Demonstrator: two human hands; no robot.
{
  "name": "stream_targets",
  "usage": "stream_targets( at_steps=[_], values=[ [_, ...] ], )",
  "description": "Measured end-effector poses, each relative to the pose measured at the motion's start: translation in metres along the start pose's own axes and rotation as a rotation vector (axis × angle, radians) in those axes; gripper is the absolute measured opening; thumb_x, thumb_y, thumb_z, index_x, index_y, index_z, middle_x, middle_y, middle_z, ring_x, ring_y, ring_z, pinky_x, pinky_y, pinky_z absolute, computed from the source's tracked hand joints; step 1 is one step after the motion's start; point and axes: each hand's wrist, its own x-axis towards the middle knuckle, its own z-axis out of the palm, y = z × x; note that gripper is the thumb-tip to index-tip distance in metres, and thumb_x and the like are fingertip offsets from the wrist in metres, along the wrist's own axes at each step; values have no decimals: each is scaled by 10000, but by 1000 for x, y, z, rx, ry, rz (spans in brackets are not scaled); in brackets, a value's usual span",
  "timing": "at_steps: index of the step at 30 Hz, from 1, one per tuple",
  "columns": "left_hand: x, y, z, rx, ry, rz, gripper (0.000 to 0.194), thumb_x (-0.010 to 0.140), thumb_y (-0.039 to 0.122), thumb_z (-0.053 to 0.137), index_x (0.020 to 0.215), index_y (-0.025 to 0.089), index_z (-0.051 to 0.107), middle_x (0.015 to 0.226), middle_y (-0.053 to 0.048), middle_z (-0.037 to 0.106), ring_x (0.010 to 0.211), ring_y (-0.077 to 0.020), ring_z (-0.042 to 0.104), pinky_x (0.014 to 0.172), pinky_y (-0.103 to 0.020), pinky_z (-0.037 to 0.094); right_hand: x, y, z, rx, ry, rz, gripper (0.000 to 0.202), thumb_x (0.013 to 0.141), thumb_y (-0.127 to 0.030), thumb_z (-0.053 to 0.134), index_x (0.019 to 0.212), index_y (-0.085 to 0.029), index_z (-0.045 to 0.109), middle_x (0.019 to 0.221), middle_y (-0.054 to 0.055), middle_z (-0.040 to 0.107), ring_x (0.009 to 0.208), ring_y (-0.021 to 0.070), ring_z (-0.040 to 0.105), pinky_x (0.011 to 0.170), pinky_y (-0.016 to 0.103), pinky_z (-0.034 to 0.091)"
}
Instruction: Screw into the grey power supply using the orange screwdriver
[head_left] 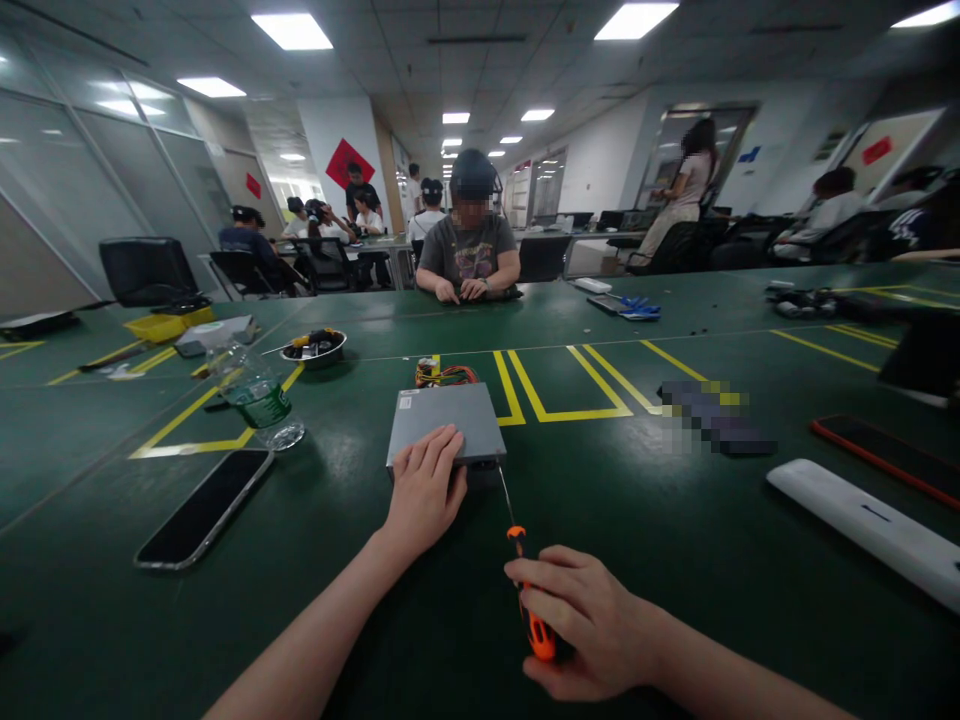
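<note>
A grey metal computer power supply (pixel 466 412) lies on the green table in front of me, its bundle of coloured cables (pixel 450 374) at the far side. My left hand (pixel 429 480) rests on its top and near edge, fingers laid flat across the metal. In my right hand (pixel 581 615) is an orange and black screwdriver (pixel 540 636), held by the handle. Its shaft points away from me, and the tip is at the near right corner of the power supply. Whether the tip sits in a screw is too small to tell.
Left of the power supply are a phone (pixel 206 510), a plastic bottle (pixel 266 405) and a metal bowl of parts (pixel 315 348). A long white device (pixel 862 525) and an orange-edged phone (pixel 892 455) lie at right. Across the table sits a person (pixel 470 240); blue-handled pliers (pixel 637 308) lie nearby.
</note>
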Motion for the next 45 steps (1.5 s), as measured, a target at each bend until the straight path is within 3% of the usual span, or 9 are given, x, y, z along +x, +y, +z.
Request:
stream_targets(
  at_steps=[4,10,14,19,25,29,33,39,45],
  values=[
    [0,0,-1,-3,-1,-1,370,868,241,456,1235,188,452,1295,-81,517,1206,-224,437,948,-386,287,3,-2,-6,-32,-89,-31,297,919,-313,379,1087,-116,524,990,143,645,738,164,629,637,302,479],
    [0,-1,-1,10,4,1,367,862,239,466,1225,189,458,1280,-82,530,1192,-225,451,935,-389,302,-1,-1,-2,-78,28,-18,294,908,-394,469,988,-115,510,960,152,667,626,131,612,584,279,470],
    [0,1,-1,6,8,1,367,864,237,461,1228,190,458,1279,-86,531,1191,-229,451,934,-393,304,-4,-1,0,-61,21,11,364,904,-450,452,1009,-105,497,955,153,665,741,161,641,664,290,499],
    [0,1,-1,10,7,2,370,866,244,457,1232,191,463,1281,-90,528,1192,-236,449,929,-398,315,1,-4,-4,-62,-112,5,322,929,-350,377,1111,-129,525,1024,152,642,803,177,640,679,307,509],
    [1,1,-2,32,-4,0,364,871,254,448,1228,189,476,1284,-87,525,1198,-233,446,943,-394,318,-2,-3,0,-90,-20,-22,309,885,-408,508,976,-114,532,1029,169,647,774,158,641,709,286,505],
    [1,3,-4,61,-14,5,373,871,256,441,1236,187,478,1299,-107,506,1216,-251,428,954,-412,319,-5,-2,3,-46,-42,9,390,882,-450,491,1037,-93,503,1010,170,650,850,184,642,743,303,511],
    [2,5,-7,98,-4,4,373,857,254,457,1221,187,499,1317,-137,477,1230,-282,410,965,-443,319,-1,-3,1,-35,-90,-4,350,909,-385,438,1097,-99,510,1024,165,641,840,194,643,721,321,519],
    [2,5,-7,100,-21,-10,373,856,256,460,1221,191,499,1294,-130,499,1217,-276,425,956,-431,329,-3,-1,0,-31,-34,28,420,899,-456,459,1090,-83,499,999,161,636,866,183,638,748,284,519],
    [1,4,-6,98,-34,-10,371,868,266,440,1225,183,491,1302,-135,490,1223,-274,416,948,-428,320,-9,1,3,29,-13,-92,408,894,-353,468,1153,-41,431,1016,192,619,963,206,607,773,323,523]
  ],
)
